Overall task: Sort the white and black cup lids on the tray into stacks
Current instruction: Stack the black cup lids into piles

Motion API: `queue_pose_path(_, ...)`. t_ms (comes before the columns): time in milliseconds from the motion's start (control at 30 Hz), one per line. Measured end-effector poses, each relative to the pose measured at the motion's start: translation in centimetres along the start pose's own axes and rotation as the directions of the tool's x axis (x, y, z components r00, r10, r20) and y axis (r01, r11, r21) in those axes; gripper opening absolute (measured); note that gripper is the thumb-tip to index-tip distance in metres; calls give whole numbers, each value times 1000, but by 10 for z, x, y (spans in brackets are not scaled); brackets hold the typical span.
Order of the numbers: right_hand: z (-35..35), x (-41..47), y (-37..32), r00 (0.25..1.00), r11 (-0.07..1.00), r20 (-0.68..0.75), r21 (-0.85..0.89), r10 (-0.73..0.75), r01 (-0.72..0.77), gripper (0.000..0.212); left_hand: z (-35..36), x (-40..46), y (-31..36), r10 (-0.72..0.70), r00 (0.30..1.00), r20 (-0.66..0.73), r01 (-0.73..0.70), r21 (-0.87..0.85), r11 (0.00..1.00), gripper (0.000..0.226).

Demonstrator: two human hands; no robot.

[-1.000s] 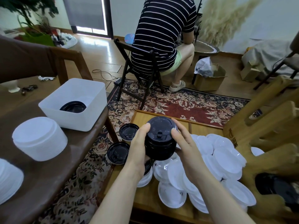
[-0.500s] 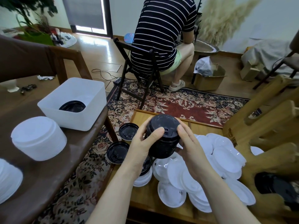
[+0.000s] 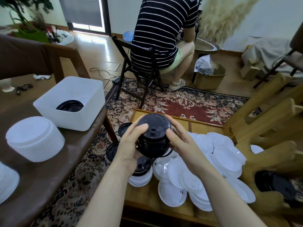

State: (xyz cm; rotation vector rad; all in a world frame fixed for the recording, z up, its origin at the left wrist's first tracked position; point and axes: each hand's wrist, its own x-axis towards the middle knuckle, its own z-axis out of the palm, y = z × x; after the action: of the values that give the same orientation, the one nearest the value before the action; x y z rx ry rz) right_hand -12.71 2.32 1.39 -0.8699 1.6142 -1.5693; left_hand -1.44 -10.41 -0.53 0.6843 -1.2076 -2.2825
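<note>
A stack of black cup lids (image 3: 154, 135) is held above the wooden tray (image 3: 165, 202), tilted so its top faces me. My left hand (image 3: 131, 148) grips its left side, thumb over the top rim. My right hand (image 3: 182, 143) presses the right side, thumb on the top edge. Loose white lids (image 3: 218, 154) lie heaped across the tray. One black lid (image 3: 142, 164) sits on a short white pile under my left wrist. Two black lids (image 3: 111, 151) lie on the carpet beside the tray. A tall stack of white lids (image 3: 34, 138) stands on the brown table.
A white bin (image 3: 91, 102) on the brown table (image 3: 49, 177) holds black lids (image 3: 69, 106). A wooden stool (image 3: 268, 128) stands right of the tray, a black lid (image 3: 272, 184) beneath it. A person in a striped shirt (image 3: 162, 30) sits on a folding chair ahead.
The black stack has tipped toward me and shifted slightly left. My left thumb has slid up onto its top, and my right thumb has come onto its top edge.
</note>
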Motion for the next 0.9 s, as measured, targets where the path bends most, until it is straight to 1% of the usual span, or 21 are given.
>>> queue_pose_path(33,-3,2,-1,1000,1000,-18,-26,-7,6,53,-3,0,3,15,997,-78,-16,-21,1000,66)
queue_pose_path(100,-14,9,1,987,989,-151,-144,-48,26,48,-10,1,9,56,969,-241,-65,-29,997,60)
queue_pose_path(133,-22,11,4,972,971,-222,-239,-79,24,47,-15,1,12,86,947,-310,-101,-32,994,54)
queue_pose_path(167,-29,14,9,958,939,-261,-344,-117,21,48,-19,2,14,112,923,-368,-134,-35,990,48)
queue_pose_path(200,-34,15,16,953,895,-263,-446,-150,18,50,-22,2,16,126,904,-410,-154,-37,987,45)
queue_pose_path(267,-39,18,33,967,785,-192,-619,-169,14,59,-26,3,19,126,883,-453,-161,-41,986,45)
queue_pose_path(333,-38,21,52,989,635,-67,-772,-129,31,69,-27,3,21,111,881,-461,-151,-52,987,46)
queue_pose_path(433,-31,26,70,993,413,99,-903,-71,120,76,-26,2,22,99,888,-450,-141,-62,988,45)
queue_pose_path(500,-28,29,77,989,316,145,-937,-39,150,72,-25,1,22,94,893,-440,-140,-72,988,44)
queue_pose_path(567,-28,31,82,986,257,157,-952,-50,165,57,-24,2,23,90,897,-432,-134,-73,988,43)
queue_pose_path(633,-30,32,85,984,227,155,-959,-88,171,38,-24,2,23,91,904,-418,-129,-64,990,42)
queue_pose_path(733,-34,31,85,972,251,128,-952,-197,177,16,-26,3,22,99,919,-382,-120,-32,992,42)
queue_pose_path(767,-36,30,85,965,258,117,-950,-237,178,11,-26,4,21,99,922,-374,-116,-24,993,43)
queue_pose_path(833,-39,29,82,959,281,97,-944,-267,174,8,-27,4,20,97,927,-362,-114,-26,993,43)
queue_pose_path(900,-42,27,79,954,354,73,-918,-290,178,6,-27,5,20,100,931,-352,-116,-25,993,44)
